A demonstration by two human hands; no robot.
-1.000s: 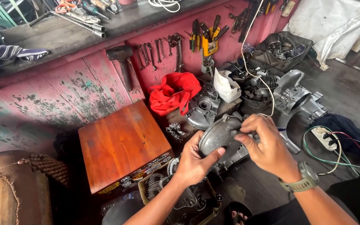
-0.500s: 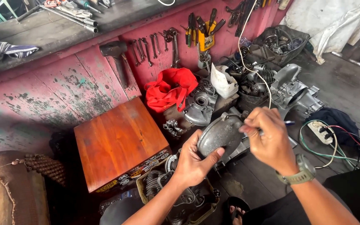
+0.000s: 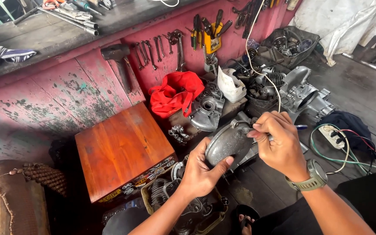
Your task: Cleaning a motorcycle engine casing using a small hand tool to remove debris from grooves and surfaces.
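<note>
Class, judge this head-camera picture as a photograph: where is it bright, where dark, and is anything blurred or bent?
Head view: daylight falls evenly on the red wall and both hands; the metal cover held by the left hand shows dull glare; bottom left corner sinks into shadow; the white sheet looks washed out; the right hand is sharp; the bench edge bows slightly.

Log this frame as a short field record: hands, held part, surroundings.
left hand: grips the lower end of the grey metal engine cover
right hand: fingers pinched at the cover's upper edge; whatever they hold is hidden
wrist: green watch on the right
beside: wooden box to the left, red bag behind
wall: wrenches and a hammer hanging
floor: engine casing, power strip
</note>
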